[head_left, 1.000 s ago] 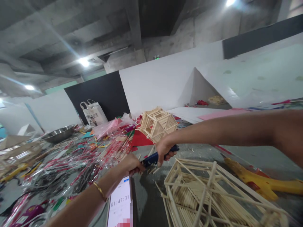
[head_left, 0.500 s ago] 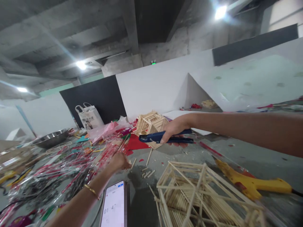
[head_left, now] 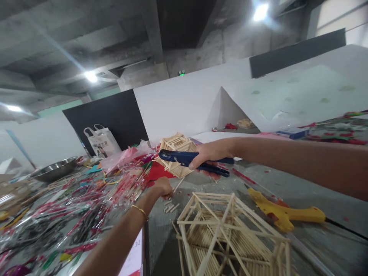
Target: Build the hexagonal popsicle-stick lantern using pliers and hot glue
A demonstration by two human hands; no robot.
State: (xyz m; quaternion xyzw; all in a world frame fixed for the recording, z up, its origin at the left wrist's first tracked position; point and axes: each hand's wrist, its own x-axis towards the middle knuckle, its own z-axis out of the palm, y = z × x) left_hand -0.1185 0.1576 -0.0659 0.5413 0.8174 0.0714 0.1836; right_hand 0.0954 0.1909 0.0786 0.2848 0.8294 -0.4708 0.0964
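Observation:
My right hand (head_left: 208, 157) grips a dark blue plier-like cutter (head_left: 181, 156), its rounded head pointing left and its two handles apart. Below and left of it, my left hand (head_left: 163, 187) is closed, fingertips down at the tabletop beside a thin wooden stick (head_left: 179, 184) and short cut stick pieces (head_left: 171, 207). Whatever its fingers hold is hidden. Behind the cutter stands a wooden stick frame (head_left: 178, 143), partly covered by it. A larger wooden stick framework (head_left: 220, 222) with slatted panels sits in front of me.
A yellow glue gun (head_left: 299, 214) with a black cord lies at the right. My left forearm partly covers a phone (head_left: 130, 257). Plastic-wrapped sticks and wires (head_left: 94, 207) crowd the left side, near a metal bowl (head_left: 54, 168). Red paper (head_left: 158, 171) lies by the far frame.
My left hand has moved right and forward, closer to the cut pieces and the cutter. The right hand keeps its grip on the cutter. The whole view has shifted slightly.

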